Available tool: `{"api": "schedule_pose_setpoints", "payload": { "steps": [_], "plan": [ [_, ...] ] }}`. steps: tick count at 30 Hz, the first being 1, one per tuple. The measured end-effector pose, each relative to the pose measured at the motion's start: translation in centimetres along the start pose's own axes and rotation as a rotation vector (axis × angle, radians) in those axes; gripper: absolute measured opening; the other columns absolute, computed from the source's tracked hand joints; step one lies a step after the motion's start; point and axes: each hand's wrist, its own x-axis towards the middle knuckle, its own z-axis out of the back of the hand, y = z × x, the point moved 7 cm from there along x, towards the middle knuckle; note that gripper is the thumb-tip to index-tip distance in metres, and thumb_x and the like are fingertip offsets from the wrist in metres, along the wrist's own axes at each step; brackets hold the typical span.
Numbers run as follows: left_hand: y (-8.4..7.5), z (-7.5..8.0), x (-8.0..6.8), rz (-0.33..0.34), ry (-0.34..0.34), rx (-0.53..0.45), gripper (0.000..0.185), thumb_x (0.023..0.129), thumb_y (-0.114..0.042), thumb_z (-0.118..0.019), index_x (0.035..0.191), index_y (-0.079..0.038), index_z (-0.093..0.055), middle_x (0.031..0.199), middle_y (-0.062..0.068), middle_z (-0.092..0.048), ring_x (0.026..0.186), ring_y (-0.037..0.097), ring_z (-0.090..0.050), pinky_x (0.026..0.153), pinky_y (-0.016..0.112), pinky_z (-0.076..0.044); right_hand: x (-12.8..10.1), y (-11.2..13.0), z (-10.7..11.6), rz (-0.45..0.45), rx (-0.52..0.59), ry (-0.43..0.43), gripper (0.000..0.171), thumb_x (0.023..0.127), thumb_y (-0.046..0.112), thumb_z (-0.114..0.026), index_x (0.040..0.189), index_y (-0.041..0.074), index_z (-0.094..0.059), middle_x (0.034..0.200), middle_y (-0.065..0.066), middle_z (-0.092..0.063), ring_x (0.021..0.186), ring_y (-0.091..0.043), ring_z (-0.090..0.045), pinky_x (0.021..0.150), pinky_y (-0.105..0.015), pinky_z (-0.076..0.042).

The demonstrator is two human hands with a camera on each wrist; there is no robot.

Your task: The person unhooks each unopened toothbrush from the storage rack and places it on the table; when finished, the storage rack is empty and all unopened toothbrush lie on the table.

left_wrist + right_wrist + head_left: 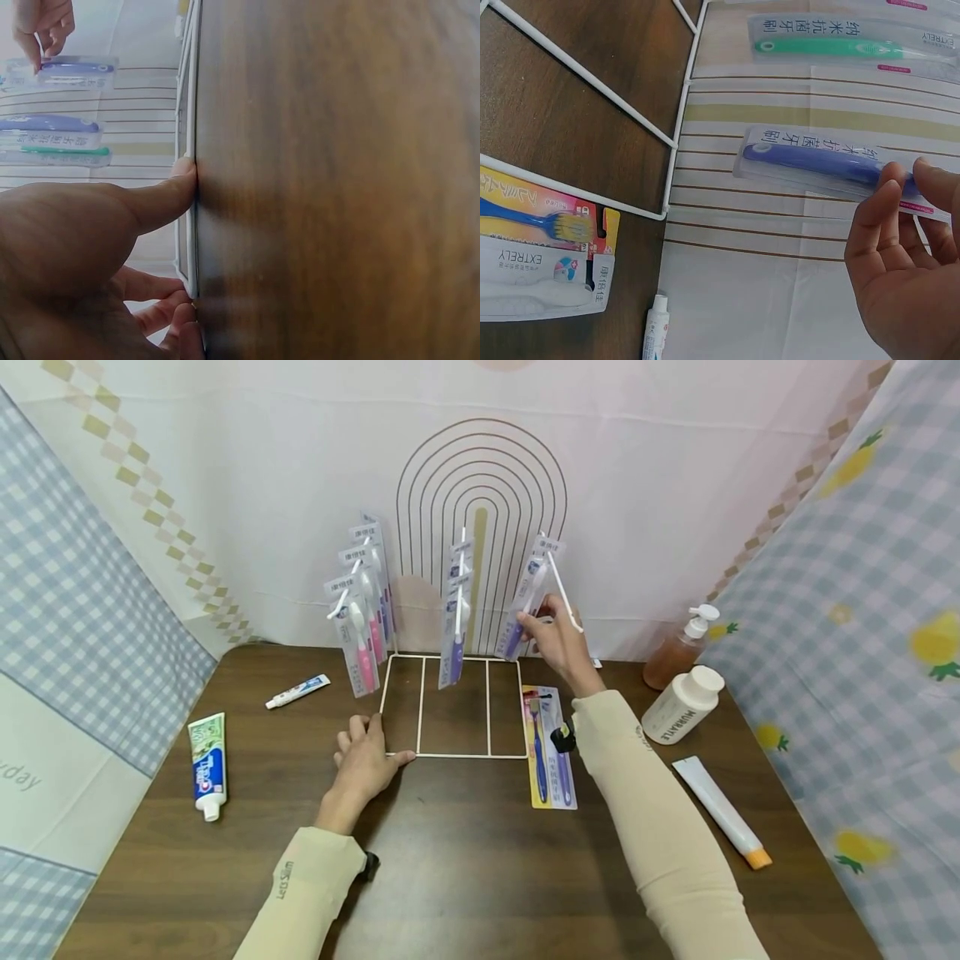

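My right hand (557,639) pinches the lower part of a packaged purple toothbrush (817,161) between thumb and fingers. The top of this pack is at the right hook (564,589) of a white wire display rack (472,757). My left hand (363,756) holds the front left corner of the rack's base, thumb along the front wire and fingers at the side. On the middle hook hangs another packaged purple toothbrush (457,652), with a green one (832,48) behind it. Several packs, a pink toothbrush (363,664) foremost, hang on the left hook.
A two-toothbrush pack (551,760) lies right of the rack. Toothpaste tubes lie at left, one large (208,768) and one small (297,691). At right are a pump bottle (678,647), a white bottle (682,703) and a white tube (720,810). A curtain (300,485) hangs behind.
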Motion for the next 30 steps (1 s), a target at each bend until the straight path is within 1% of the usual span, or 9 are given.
{"api": "schedule_pose_setpoints", "payload": {
  "steps": [8,12,15,19,20,22,25,27,30],
  "plan": [
    [-0.5,0.2,-0.1,0.022,0.016,0.036,0.098,0.105,-0.032,-0.084,0.173,0.012,-0.030,0.165,0.036,-0.033,0.142,0.060,-0.035,0.113,0.076,-0.037,-0.3,0.0,1.6,0.025,-0.003,-0.070,0.033,0.111,0.013,-0.074,0.132,-0.011,-0.069,0.114,-0.021,-0.073,0.075,-0.009,-0.069,0.062,-0.021,-0.060],
    [-0.4,0.3,-0.1,0.028,0.023,0.043,0.099,0.105,-0.034,-0.084,0.175,0.011,-0.028,0.165,0.035,-0.032,0.142,0.059,-0.034,0.114,0.077,-0.037,-0.8,-0.3,2.5,0.036,0.035,-0.075,0.023,0.112,0.013,-0.073,0.120,-0.007,-0.067,0.098,-0.013,-0.072,0.076,-0.011,-0.068,0.062,-0.023,-0.059],
    [-0.3,0.2,0.0,0.022,0.014,0.033,0.099,0.104,-0.032,-0.085,0.174,0.012,-0.029,0.164,0.037,-0.032,0.139,0.060,-0.034,0.113,0.078,-0.037,-1.5,-1.0,3.1,0.027,0.037,-0.066,0.019,0.113,0.012,-0.071,0.115,-0.005,-0.063,0.084,-0.002,-0.067,0.071,-0.008,-0.063,0.058,-0.020,-0.052],
    [0.0,0.0,0.2,0.016,0.012,0.013,0.100,0.104,-0.032,-0.085,0.174,0.013,-0.029,0.164,0.038,-0.031,0.138,0.061,-0.032,0.113,0.078,-0.035,-2.6,-3.1,3.9,-0.017,0.042,-0.032,0.026,0.113,0.008,-0.065,0.133,-0.009,-0.062,0.073,0.005,-0.055,0.058,-0.003,-0.049,0.053,-0.019,-0.039],
    [0.1,-0.1,0.2,0.016,0.012,0.005,0.100,0.104,-0.032,-0.085,0.174,0.013,-0.029,0.164,0.038,-0.030,0.139,0.061,-0.032,0.114,0.079,-0.035,-3.0,-3.8,4.0,-0.034,0.034,-0.021,0.033,0.114,0.008,-0.062,0.141,-0.010,-0.061,0.074,0.002,-0.055,0.057,-0.004,-0.047,0.053,-0.020,-0.038],
    [0.2,-0.1,0.2,0.011,0.011,0.011,0.100,0.104,-0.032,-0.084,0.174,0.013,-0.028,0.164,0.038,-0.030,0.138,0.061,-0.032,0.113,0.079,-0.035,-3.8,-5.1,4.3,-0.067,-0.015,0.005,0.046,0.115,0.009,-0.058,0.157,-0.010,-0.055,0.086,-0.010,-0.067,0.065,-0.007,-0.055,0.060,-0.020,-0.043],
    [0.2,-0.1,0.2,0.004,0.006,0.017,0.099,0.105,-0.032,-0.084,0.174,0.013,-0.028,0.162,0.039,-0.031,0.137,0.061,-0.033,0.112,0.079,-0.036,-5.2,-7.2,4.6,-0.126,-0.117,0.044,0.057,0.117,0.014,-0.051,0.171,-0.004,-0.044,0.126,-0.030,-0.075,0.094,-0.021,-0.071,0.082,-0.027,-0.056],
    [0.2,-0.1,0.2,0.003,0.006,0.019,0.099,0.105,-0.032,-0.084,0.174,0.013,-0.028,0.161,0.039,-0.032,0.136,0.061,-0.033,0.111,0.079,-0.036,-6.2,-8.5,4.7,-0.165,-0.176,0.072,0.060,0.119,0.016,-0.047,0.176,0.000,-0.039,0.148,-0.033,-0.070,0.116,-0.031,-0.073,0.098,-0.034,-0.057],
    [0.1,-0.1,0.1,0.002,0.010,0.020,0.099,0.105,-0.033,-0.083,0.174,0.012,-0.028,0.162,0.038,-0.031,0.137,0.061,-0.033,0.112,0.078,-0.036,-7.6,-10.4,4.7,-0.240,-0.227,0.109,0.061,0.120,0.020,-0.043,0.179,0.005,-0.035,0.152,-0.033,-0.067,0.124,-0.038,-0.071,0.106,-0.044,-0.056]
  ]
}}
